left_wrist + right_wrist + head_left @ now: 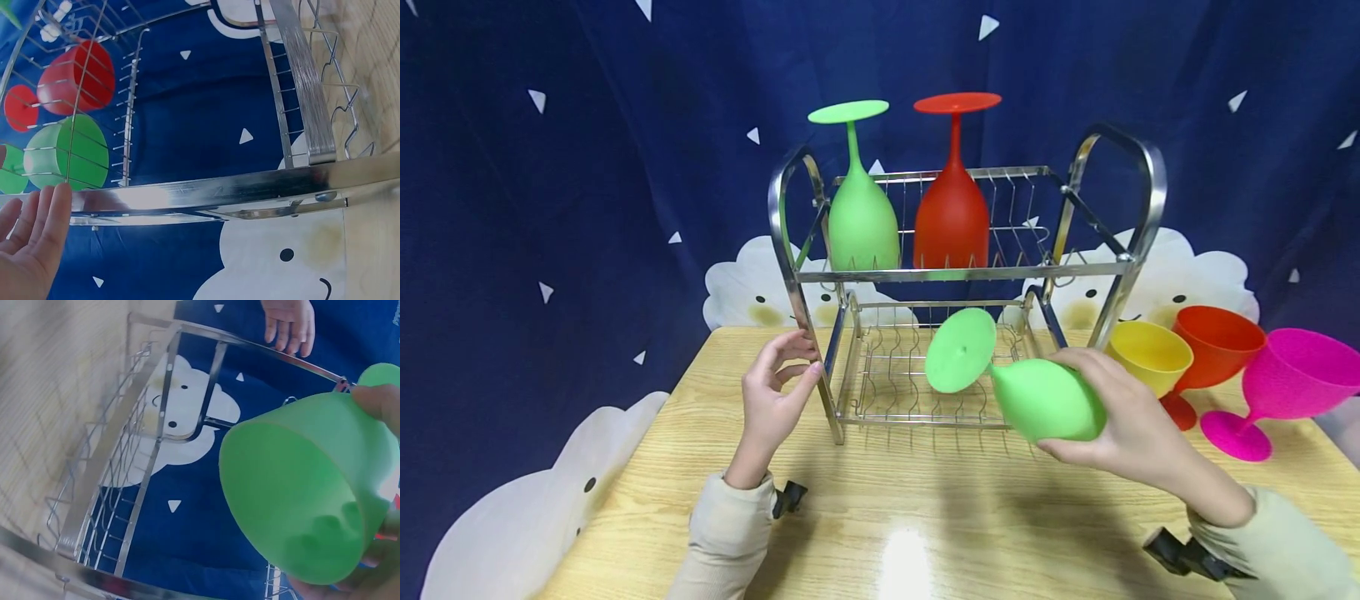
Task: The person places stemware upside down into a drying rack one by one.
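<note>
My right hand grips a green plastic goblet by its bowl, tilted sideways, with the foot pointing left in front of the rack's lower tier. In the right wrist view the goblet's open mouth faces the camera. My left hand is at the left post of the two-tier metal dish rack, its fingertips right at the bar; in the left wrist view those fingers look straight. On the upper tier another green goblet and a red goblet stand upside down, feet upward.
On the wooden table right of the rack, a yellow goblet, an orange-red goblet and a pink goblet stand close together, mouths up. The wire lower tier sits low over the table. A dark blue curtain hangs behind.
</note>
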